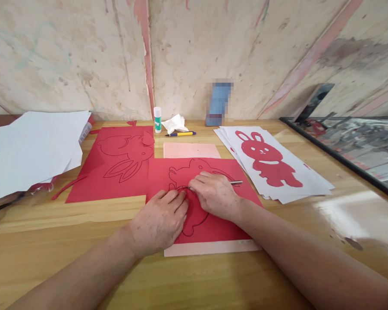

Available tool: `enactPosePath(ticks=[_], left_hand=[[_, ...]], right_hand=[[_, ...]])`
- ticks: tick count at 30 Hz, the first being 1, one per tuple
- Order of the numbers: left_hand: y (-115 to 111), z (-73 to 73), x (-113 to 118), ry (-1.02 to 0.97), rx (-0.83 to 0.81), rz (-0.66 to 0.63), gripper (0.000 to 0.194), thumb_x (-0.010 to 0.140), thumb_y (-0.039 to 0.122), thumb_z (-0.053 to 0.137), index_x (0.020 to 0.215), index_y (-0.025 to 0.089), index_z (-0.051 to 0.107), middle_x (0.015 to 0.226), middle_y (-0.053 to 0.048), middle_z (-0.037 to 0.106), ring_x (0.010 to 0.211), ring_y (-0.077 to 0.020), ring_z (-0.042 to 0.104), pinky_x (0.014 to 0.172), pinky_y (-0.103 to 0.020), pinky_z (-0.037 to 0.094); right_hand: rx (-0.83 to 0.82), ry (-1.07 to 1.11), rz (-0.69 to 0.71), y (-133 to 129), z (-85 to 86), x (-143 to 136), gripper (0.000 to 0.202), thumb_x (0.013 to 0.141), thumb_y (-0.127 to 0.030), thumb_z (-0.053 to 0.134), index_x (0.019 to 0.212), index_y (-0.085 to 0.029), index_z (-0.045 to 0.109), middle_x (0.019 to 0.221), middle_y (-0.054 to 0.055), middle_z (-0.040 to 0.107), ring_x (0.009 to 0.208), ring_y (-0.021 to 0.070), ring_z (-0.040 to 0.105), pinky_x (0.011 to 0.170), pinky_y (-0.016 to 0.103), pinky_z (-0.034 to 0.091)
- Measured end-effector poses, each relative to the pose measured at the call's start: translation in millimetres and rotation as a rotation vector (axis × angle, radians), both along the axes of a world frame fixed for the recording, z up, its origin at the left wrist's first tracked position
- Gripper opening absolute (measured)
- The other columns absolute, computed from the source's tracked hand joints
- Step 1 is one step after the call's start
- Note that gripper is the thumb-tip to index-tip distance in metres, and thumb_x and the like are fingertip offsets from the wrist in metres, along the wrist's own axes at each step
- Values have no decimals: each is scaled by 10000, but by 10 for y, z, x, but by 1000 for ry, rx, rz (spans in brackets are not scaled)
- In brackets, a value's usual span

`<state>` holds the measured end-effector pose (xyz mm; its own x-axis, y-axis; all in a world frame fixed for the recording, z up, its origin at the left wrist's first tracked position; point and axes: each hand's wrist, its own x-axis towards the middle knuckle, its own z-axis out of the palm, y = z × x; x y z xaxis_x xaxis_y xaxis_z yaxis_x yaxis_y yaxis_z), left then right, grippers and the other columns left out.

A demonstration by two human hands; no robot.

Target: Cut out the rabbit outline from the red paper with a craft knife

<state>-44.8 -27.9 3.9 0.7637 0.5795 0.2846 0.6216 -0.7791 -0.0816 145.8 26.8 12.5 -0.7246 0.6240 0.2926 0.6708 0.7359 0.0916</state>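
Observation:
A red paper sheet (245,224) with a rabbit outline drawn in black lies in front of me. On it, my left hand (163,215) presses down with bent fingers held close together, fingertips beside the drawn line. My right hand (215,193) is closed round a slim metal craft knife (236,182); its back end sticks out to the right. The knife's tip end is close to my left fingertips, and my fingers partly hide it. Under the red sheet lies a pale pink board (210,247), showing at the near and far edges.
Left lies another red sheet (84,185) with a rabbit outline, beside white papers (35,150). Behind stand a glue stick (158,120), crumpled tissue (175,123), a yellow-blue pen (181,134) and a blurred phone-like object (218,103). Right are white sheets bearing a red rabbit cutout (265,157) and a black-edged panel (342,155).

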Motion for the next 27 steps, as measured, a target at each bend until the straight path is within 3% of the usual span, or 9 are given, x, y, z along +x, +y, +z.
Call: enactPosePath(ticks=[27], left_hand=[[3, -13, -4, -12, 17, -21, 323, 885, 209, 433, 1125, 58, 586, 1168, -166, 605, 1029, -283, 542, 822, -411, 463]], right_hand=[[15, -4, 0, 10, -38, -19, 180, 760, -57, 444, 702, -167, 573, 648, 28, 583, 637, 153, 427, 557, 288, 254]])
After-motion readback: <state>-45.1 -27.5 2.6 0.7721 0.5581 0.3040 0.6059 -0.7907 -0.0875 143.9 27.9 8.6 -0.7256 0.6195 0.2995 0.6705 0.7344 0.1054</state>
